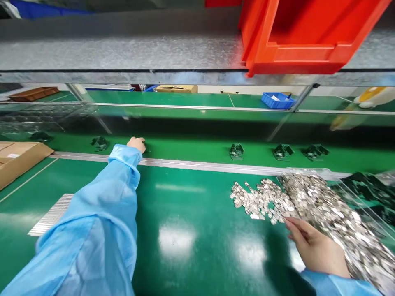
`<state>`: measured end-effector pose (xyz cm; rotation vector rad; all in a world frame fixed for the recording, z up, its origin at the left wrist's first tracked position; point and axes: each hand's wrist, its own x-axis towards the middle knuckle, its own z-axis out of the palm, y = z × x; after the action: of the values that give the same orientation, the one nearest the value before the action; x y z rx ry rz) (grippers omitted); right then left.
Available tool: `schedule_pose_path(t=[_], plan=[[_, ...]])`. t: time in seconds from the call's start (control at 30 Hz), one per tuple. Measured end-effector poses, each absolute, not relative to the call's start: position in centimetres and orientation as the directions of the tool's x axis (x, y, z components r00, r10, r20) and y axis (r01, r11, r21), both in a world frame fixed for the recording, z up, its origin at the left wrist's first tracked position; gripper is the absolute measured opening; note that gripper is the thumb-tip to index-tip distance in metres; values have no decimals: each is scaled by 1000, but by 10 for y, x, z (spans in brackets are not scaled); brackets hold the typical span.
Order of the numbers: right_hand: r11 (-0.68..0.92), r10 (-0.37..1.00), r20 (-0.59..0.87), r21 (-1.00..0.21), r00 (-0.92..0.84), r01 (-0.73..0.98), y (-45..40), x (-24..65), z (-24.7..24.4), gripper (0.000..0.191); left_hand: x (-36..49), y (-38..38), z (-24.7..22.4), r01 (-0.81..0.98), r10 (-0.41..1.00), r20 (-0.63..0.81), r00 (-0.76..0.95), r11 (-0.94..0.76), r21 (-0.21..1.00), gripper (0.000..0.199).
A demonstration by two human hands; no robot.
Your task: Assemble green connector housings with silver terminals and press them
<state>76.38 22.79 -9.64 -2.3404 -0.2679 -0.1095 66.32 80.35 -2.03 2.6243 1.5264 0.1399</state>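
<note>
My left hand (136, 144) reaches far across to the green belt (188, 150), its fingers curled. A bit of something dark shows beside the fingertips, too small and hidden to name. On the near right, my right hand (319, 246) has thumb and forefinger pinched together at the edge of a spread of small silvery metal pieces (262, 199). Whatever sits between those fingertips, if anything, cannot be made out. Behind that hand, a clear tray (361, 195) is heaped with more of the metal pieces. Both forearms wear blue sleeves.
Dark part clusters (236, 151) lie at intervals along the belt, with more dark parts (368, 191) at far right. A metal shelf (123, 49) with a red bin (305, 53) hangs above. At left are a cardboard box (24, 160) and a ridged silvery sheet (51, 216).
</note>
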Motion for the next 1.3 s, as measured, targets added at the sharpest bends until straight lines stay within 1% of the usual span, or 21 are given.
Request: schedule_pose_path(t=[0.03,0.1,0.13,0.23,0.3,0.33,0.4,0.5,0.57,0.63,0.67,0.7,0.73,0.83,0.9,0.97,1.03,1.1,1.13,1.2,1.3], plan=[[-632,159,96,-754,983,176,229,749,-87,22,670,786,-22,817,825,23,565,-563,130,34],[-411,209,4,-907,978,92,234,721,-71,28,679,736,-28,691,699,3,715,-708,143,36],[-314,232,-20,-948,972,56,236,709,-65,31,679,704,-32,604,610,-12,792,-781,157,36],[-165,257,-1,-985,966,43,237,680,-61,29,657,601,-43,254,250,-45,967,-950,181,35],[-136,223,73,-985,972,105,232,664,-62,24,632,541,-46,55,48,-43,998,-984,168,35],[-135,200,117,-980,973,146,229,657,-63,21,619,518,-46,-11,-16,-32,999,-988,154,35],[-133,163,189,-968,968,212,222,643,-62,16,598,486,-47,-57,-58,3,998,-991,123,36],[-60,120,189,-979,975,197,214,627,-58,18,582,477,-52,-10,-1,79,997,-993,119,45],[16,99,124,-992,987,123,209,618,-56,25,580,487,-62,5,32,132,991,-981,195,75],[45,107,36,-998,994,32,205,608,-56,24,585,502,-77,-31,19,154,988,-950,312,108],[43,112,-8,-999,994,-13,203,603,-58,22,589,508,-85,-56,0,148,989,-927,372,117],[38,117,-48,-998,992,-53,202,598,-61,20,593,513,-93,-76,-20,135,991,-901,426,118],[37,126,-76,-996,989,-82,202,593,-64,19,598,516,-100,-90,-34,127,991,-876,473,112],[53,144,-101,-993,984,-110,202,581,-77,21,606,511,-111,-161,-74,172,982,-800,577,77],[61,136,-96,-993,986,-105,202,576,-83,21,606,495,-111,-218,-92,217,972,-705,675,61],[60,97,-75,-995,992,-81,201,573,-86,18,599,470,-108,-198,-87,179,980,-504,840,56],[46,58,-36,-998,998,-39,198,571,-84,16,589,440,-103,-76,-124,50,991,-216,973,56],[2,34,-9,-1000,999,-9,194,567,-79,14,578,412,-96,49,-225,-40,974,34,998,55],[-29,29,-5,-1000,1000,-4,193,564,-76,12,573,400,-93,82,-274,-48,960,115,990,53],[-94,32,4,-996,999,7,192,558,-72,8,566,383,-87,92,-332,-17,943,210,973,50],[-145,29,32,-989,999,36,193,551,-70,4,561,372,-84,83,-379,18,925,250,965,50]])
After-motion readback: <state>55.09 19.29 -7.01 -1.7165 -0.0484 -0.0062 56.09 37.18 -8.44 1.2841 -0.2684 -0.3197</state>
